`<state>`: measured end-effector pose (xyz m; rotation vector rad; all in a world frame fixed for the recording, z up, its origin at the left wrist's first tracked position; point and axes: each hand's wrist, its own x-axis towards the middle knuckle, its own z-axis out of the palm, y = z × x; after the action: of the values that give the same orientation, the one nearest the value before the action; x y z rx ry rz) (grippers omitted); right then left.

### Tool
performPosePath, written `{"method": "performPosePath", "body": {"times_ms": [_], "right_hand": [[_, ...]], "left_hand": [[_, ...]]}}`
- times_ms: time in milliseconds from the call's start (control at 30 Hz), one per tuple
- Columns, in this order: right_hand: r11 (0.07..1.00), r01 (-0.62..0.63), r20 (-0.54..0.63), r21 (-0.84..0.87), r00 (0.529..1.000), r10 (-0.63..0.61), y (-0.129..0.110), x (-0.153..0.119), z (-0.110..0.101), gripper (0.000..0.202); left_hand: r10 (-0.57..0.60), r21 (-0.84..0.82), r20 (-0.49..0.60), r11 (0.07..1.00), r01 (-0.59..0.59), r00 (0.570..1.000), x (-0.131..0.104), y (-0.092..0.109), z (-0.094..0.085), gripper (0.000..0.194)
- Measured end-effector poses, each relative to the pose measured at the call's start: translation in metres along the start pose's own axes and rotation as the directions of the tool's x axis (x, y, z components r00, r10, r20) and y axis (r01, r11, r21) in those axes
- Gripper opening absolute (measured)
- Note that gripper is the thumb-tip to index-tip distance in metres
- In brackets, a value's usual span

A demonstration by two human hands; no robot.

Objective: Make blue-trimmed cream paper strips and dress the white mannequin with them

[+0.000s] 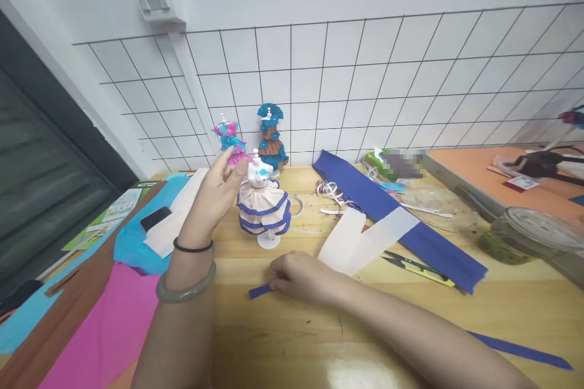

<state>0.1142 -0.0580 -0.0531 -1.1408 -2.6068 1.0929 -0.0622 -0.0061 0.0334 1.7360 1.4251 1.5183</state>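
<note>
A small white dress form stands upright on its round base, wearing a tiered cream skirt with blue edging. Light-blue bits stick to its white bust. Just left of the bust is my left hand, raised, fingers loosely bent and apart, with nothing visible in it. Whether the thumb touches the form I cannot tell. Low over the table in front of the form, my right hand is closed on a narrow blue paper strip, whose short end pokes out to the left. Another blue length shows beyond my right forearm.
Two more dressed forms, one pink and blue, one teal and brown, stand by the wall. At right lie cream paper, a wide blue paper band, yellow-handled snips and a clear jar. Coloured sheets and a phone lie left.
</note>
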Motion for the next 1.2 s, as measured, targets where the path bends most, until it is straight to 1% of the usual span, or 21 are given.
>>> {"method": "performPosePath", "body": {"times_ms": [100, 167, 233, 300, 400, 433, 467, 500, 533, 600, 667, 733, 800, 833, 900, 967, 1000, 1067, 1100, 1133, 1200], "right_hand": [[0.992, 0.07, -0.075, -0.109, 0.994, -0.078, 0.002, 0.002, 0.005, 0.018], [0.984, 0.12, -0.123, -0.132, 0.983, -0.136, 0.001, -0.002, -0.001, 0.019], [0.98, 0.146, -0.172, -0.134, 0.971, -0.168, -0.004, -0.008, -0.01, 0.02], [0.984, 0.139, -0.187, -0.11, 0.97, -0.157, -0.009, -0.014, -0.019, 0.02], [0.995, 0.087, -0.188, -0.037, 0.978, -0.093, -0.013, -0.024, -0.032, 0.019], [0.998, 0.069, -0.193, -0.014, 0.979, -0.07, -0.014, -0.028, -0.036, 0.019], [0.999, 0.053, -0.199, 0.006, 0.979, -0.051, -0.013, -0.033, -0.04, 0.019], [0.999, 0.042, -0.205, 0.028, 0.978, -0.036, -0.01, -0.039, -0.044, 0.019], [0.998, 0.036, -0.212, 0.052, 0.977, -0.024, -0.006, -0.047, -0.049, 0.019], [0.994, 0.021, -0.239, 0.106, 0.971, 0.004, 0.009, -0.067, -0.058, 0.019], [0.991, -0.039, -0.313, 0.131, 0.947, 0.079, 0.034, -0.091, -0.068, 0.02], [0.979, -0.165, -0.398, 0.122, 0.895, 0.2, 0.065, -0.117, -0.074, 0.023], [0.939, -0.327, -0.45, 0.102, 0.827, 0.337, 0.098, -0.142, -0.076, 0.025], [0.915, -0.394, -0.476, 0.081, 0.792, 0.383, 0.113, -0.153, -0.074, 0.026], [0.887, -0.46, -0.506, 0.045, 0.755, 0.417, 0.137, -0.17, -0.068, 0.025], [0.885, -0.465, -0.542, 0.015, 0.741, 0.398, 0.151, -0.178, -0.059, 0.025], [0.895, -0.446, -0.565, -0.015, 0.742, 0.36, 0.154, -0.178, -0.055, 0.024], [0.919, -0.377, -0.608, -0.114, 0.758, 0.236, 0.156, -0.172, -0.049, 0.024], [0.925, -0.337, -0.621, -0.174, 0.767, 0.162, 0.155, -0.167, -0.048, 0.025], [0.925, -0.299, -0.626, -0.235, 0.775, 0.092, 0.154, -0.161, -0.047, 0.028], [0.904, -0.251, -0.605, -0.346, 0.796, -0.011, 0.153, -0.148, -0.048, 0.037]], "left_hand": [[0.004, -0.016, -0.022, 1.0, -0.005, 1.0, 0.0, 0.0, -0.002, 0.064], [0.038, -0.045, -0.115, 0.998, -0.043, 0.993, 0.001, 0.001, -0.003, 0.063], [0.094, -0.101, -0.231, 0.988, -0.121, 0.968, 0.002, 0.004, -0.001, 0.06], [0.177, -0.128, -0.369, 0.963, -0.239, 0.912, 0.002, 0.01, 0.002, 0.053], [0.288, -0.093, -0.54, 0.913, -0.396, 0.791, -0.004, 0.023, 0.012, 0.044], [0.315, -0.081, -0.571, 0.897, -0.434, 0.758, -0.008, 0.028, 0.017, 0.042], [0.342, -0.075, -0.581, 0.881, -0.467, 0.738, -0.013, 0.032, 0.021, 0.04], [0.366, -0.079, -0.565, 0.868, -0.49, 0.739, -0.019, 0.037, 0.026, 0.037], [0.393, -0.09, -0.528, 0.856, -0.51, 0.753, -0.025, 0.041, 0.031, 0.034], [0.437, -0.129, -0.406, 0.842, -0.523, 0.803, -0.037, 0.047, 0.039, 0.023], [0.511, -0.14, -0.287, 0.814, -0.564, 0.81, -0.048, 0.05, 0.044, 0.016], [0.573, -0.128, -0.19, 0.79, -0.599, 0.797, -0.055, 0.051, 0.047, 0.015], [0.588, -0.109, -0.076, 0.798, -0.593, 0.805, -0.059, 0.051, 0.052, 0.015], [0.585, -0.096, -0.008, 0.807, -0.583, 0.811, -0.06, 0.051, 0.055, 0.014], [0.562, -0.068, 0.176, 0.826, -0.559, 0.808, -0.062, 0.05, 0.066, 0.012], [0.483, -0.035, 0.419, 0.855, -0.518, 0.769, -0.065, 0.046, 0.082, 0.015], [0.407, -0.001, 0.543, 0.875, -0.484, 0.734, -0.068, 0.042, 0.091, 0.018], [0.28, 0.076, 0.731, 0.872, -0.483, 0.622, -0.075, 0.033, 0.11, 0.024], [0.234, 0.112, 0.791, 0.854, -0.509, 0.566, -0.08, 0.027, 0.119, 0.028], [0.186, 0.149, 0.832, 0.833, -0.533, 0.523, -0.085, 0.021, 0.127, 0.032], [0.112, 0.203, 0.875, 0.797, -0.569, 0.47, -0.095, 0.012, 0.139, 0.036]]}}
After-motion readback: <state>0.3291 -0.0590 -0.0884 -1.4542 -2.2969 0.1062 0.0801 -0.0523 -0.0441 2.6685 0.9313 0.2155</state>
